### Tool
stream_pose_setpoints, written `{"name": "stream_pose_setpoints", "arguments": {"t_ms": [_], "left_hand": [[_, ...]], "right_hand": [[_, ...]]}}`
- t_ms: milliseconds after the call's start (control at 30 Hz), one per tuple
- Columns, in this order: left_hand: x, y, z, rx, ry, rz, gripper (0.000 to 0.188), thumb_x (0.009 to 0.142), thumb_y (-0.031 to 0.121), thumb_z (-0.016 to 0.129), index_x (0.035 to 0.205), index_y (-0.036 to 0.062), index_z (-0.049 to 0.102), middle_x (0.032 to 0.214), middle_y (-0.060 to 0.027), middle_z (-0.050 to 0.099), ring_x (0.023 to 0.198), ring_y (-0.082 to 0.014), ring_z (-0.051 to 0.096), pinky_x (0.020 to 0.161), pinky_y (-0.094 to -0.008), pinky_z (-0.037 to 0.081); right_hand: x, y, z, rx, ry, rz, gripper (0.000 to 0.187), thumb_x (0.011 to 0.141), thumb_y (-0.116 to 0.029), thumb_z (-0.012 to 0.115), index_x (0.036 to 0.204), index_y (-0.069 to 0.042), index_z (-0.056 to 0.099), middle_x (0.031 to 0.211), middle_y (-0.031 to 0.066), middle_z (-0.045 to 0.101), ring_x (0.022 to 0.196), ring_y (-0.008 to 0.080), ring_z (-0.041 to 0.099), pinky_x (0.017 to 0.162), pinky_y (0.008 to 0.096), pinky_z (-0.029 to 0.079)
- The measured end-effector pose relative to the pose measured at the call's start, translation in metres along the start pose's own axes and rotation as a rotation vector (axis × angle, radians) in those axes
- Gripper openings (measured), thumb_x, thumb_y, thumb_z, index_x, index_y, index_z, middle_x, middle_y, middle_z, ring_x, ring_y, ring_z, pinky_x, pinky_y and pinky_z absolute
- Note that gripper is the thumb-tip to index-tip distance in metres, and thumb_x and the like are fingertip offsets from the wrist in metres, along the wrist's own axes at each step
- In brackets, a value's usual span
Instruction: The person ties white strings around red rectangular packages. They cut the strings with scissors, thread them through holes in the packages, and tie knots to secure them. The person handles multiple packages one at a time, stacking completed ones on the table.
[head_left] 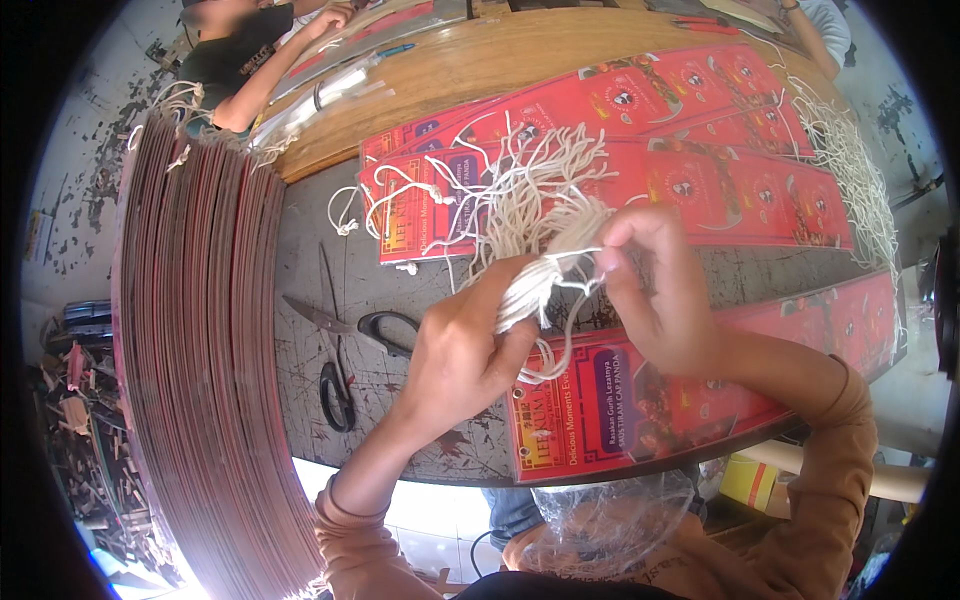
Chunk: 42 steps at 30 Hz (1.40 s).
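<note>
My left hand (455, 350) is closed around a thick bundle of off-white cords (545, 215), whose loose ends fan out over the red sheets behind it. Close by on the right, my right hand (665, 290) pinches a strand of the cord between thumb and finger, beside the bundle. A cord loop hangs below the bundle. Under my right forearm lies a red printed sign strip (590, 420) with a metal eyelet in its left corner. More red strips (740, 190) lie overlapping beyond my hands, several with knotted cords at their left ends.
Scissors (336, 385) with black handles lie spread on the scratched dark table (300, 250), left of my left hand. A tall stack of strips (200, 360) stands at the left edge. More cords (855, 180) hang at the right. Another person (235, 70) sits across the table.
</note>
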<state>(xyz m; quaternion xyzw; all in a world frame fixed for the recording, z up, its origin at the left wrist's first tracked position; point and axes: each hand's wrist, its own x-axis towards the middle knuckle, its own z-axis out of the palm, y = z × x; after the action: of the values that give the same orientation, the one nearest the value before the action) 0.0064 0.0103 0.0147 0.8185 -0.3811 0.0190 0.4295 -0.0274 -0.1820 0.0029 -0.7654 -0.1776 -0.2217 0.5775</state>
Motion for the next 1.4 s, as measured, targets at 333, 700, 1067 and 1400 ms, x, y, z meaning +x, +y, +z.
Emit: {"name": "stream_pose_setpoints", "arguments": {"t_ms": [333, 700, 1067, 1400], "left_hand": [[0.002, 0.007, -0.026, -0.117, 0.046, -0.295, 0.012, 0.072, 0.002, 0.047, 0.076, -0.0037, 0.057, 0.051, -0.0115, 0.049, 0.045, -0.0127, 0.047, 0.045, -0.0298, 0.038], [0.001, 0.002, -0.016, -0.239, 0.251, -0.444, 0.018, 0.077, 0.008, 0.044, 0.078, -0.0040, 0.058, 0.052, -0.0091, 0.047, 0.050, -0.0085, 0.042, 0.047, -0.0276, 0.034], [0.003, 0.008, -0.020, -0.154, 0.279, -0.436, 0.021, 0.075, 0.007, 0.041, 0.076, -0.0065, 0.056, 0.057, 0.0026, 0.043, 0.053, -0.0039, 0.030, 0.046, -0.0231, 0.021], [0.004, 0.001, -0.017, -0.257, 0.243, -0.476, 0.024, 0.075, 0.009, 0.040, 0.080, -0.0053, 0.059, 0.058, 0.0045, 0.042, 0.051, -0.0023, 0.028, 0.047, -0.0217, 0.018]], "right_hand": [[0.034, 0.003, -0.027, -0.214, -0.401, -0.128, 0.010, 0.085, -0.001, 0.052, 0.094, -0.003, 0.054, 0.085, 0.0114, 0.057, 0.078, 0.0278, 0.058, 0.068, 0.0353, 0.045], [0.039, 0.024, -0.039, 0.539, -0.910, 0.490, 0.013, 0.091, -0.008, 0.048, 0.094, 0.001, 0.056, 0.074, 0.0008, 0.052, 0.067, 0.0086, 0.049, 0.070, 0.0290, 0.044], [0.036, 0.035, -0.040, 1.044, -0.278, 0.591, 0.017, 0.089, -0.017, 0.050, 0.095, -0.002, 0.056, 0.073, -0.0013, 0.044, 0.067, 0.0110, 0.045, 0.076, 0.0312, 0.040], [0.035, 0.044, -0.039, 1.029, -0.092, 0.662, 0.019, 0.086, -0.024, 0.041, 0.071, -0.012, 0.043, 0.063, -0.0026, 0.037, 0.060, 0.0127, 0.039, 0.071, 0.0310, 0.037]]}}
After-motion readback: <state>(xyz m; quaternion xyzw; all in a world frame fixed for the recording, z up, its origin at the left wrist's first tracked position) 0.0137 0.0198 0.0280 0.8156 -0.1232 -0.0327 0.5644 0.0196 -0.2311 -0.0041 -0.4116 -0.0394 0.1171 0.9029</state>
